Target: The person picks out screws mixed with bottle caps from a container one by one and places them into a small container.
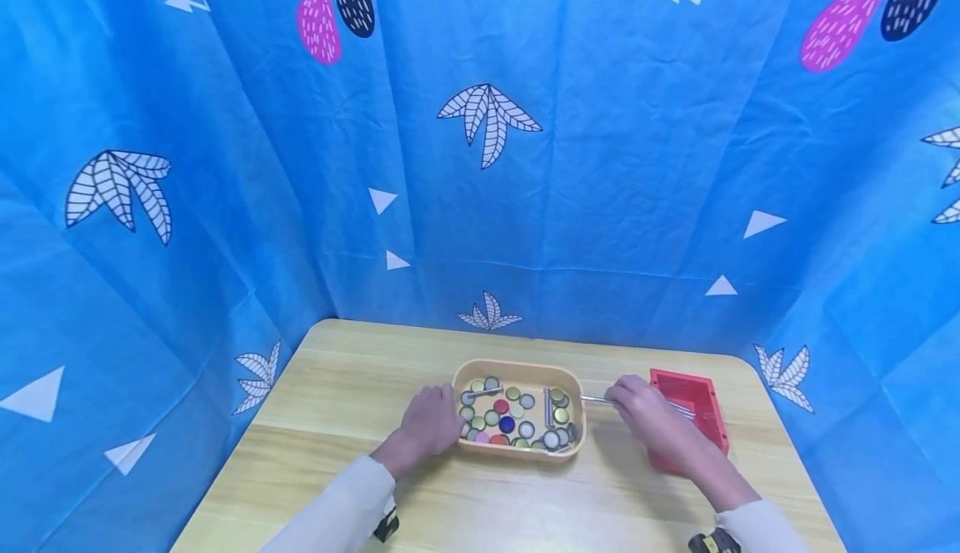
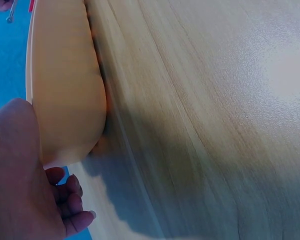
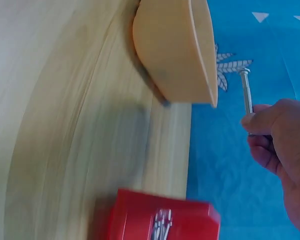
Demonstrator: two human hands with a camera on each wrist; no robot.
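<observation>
- Fingers [image 3: 257, 122] of the right hand [image 1: 643, 409] are curled round a metal bolt [image 3: 246, 90], which is pinched near its lower end with the head pointing away from the palm.
- That bolt is held in the air between the tan tray [image 1: 517, 368] and the red box [image 1: 705, 386], its tip reaching toward the tray's right rim.
- Fingers [image 2: 72, 200] of the left hand [image 1: 431, 421] are loosely bent and are laid against the left end of the tan tray; nothing is gripped by them.
- Round bottle caps [image 1: 507, 424] of several colours are spread over the tray's floor, and a few more bolts [image 1: 549, 407] are seen lying among them on the right side.
- More metal bolts [image 3: 160, 226] are seen inside the red box, which is set just right of the tray.
- Both tray and box are carried by a pale wooden worktop [image 1: 337, 386], near its middle.
- Blue patterned cloth [image 1: 480, 161] is hung behind and to both sides of the worktop.
</observation>
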